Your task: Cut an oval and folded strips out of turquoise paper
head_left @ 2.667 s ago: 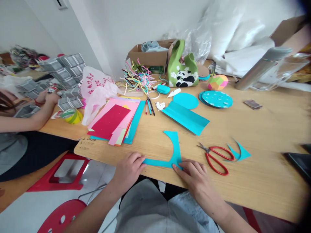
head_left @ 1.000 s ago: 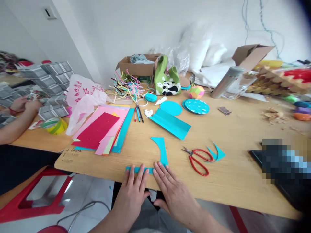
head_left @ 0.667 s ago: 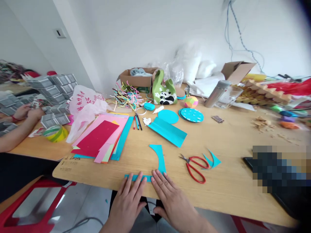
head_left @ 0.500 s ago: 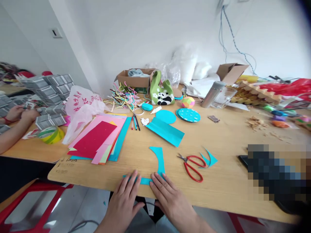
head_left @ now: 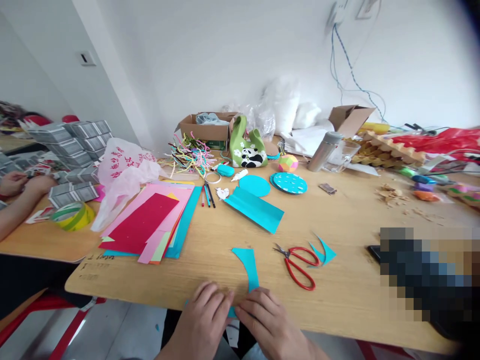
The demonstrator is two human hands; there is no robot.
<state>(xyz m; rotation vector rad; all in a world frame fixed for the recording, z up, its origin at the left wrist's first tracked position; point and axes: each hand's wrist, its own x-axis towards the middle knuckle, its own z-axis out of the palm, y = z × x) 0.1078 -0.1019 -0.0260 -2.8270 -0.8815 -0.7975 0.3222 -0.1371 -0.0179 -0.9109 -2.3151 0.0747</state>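
Observation:
At the table's front edge, my left hand (head_left: 206, 317) has curled fingers gripping a piece of blue paper (head_left: 253, 272). Beside it, the bent fingers of my right hand (head_left: 268, 320) hold the same low strip of paper. A curved arm of this paper runs away from me beyond my right fingertips. Most of the strip along the edge is hidden beneath my hands. Red-handled scissors (head_left: 303, 272) lie open on the table to the right, touching thin blue paper scraps (head_left: 327, 252).
Stacked coloured paper (head_left: 138, 227) lies at left, a folded blue sheet (head_left: 257, 210) and blue discs (head_left: 290, 183) farther back. A steel flask (head_left: 324, 152) stands at back right; a pixelated dark object (head_left: 423, 275) lies right. Another person's hands (head_left: 37, 185) are at far left.
My hands have gone from lying flat to curled fingers gripping the paper. The blue paper has slid nearer to me, towards the table's edge. The camera view has shifted slightly.

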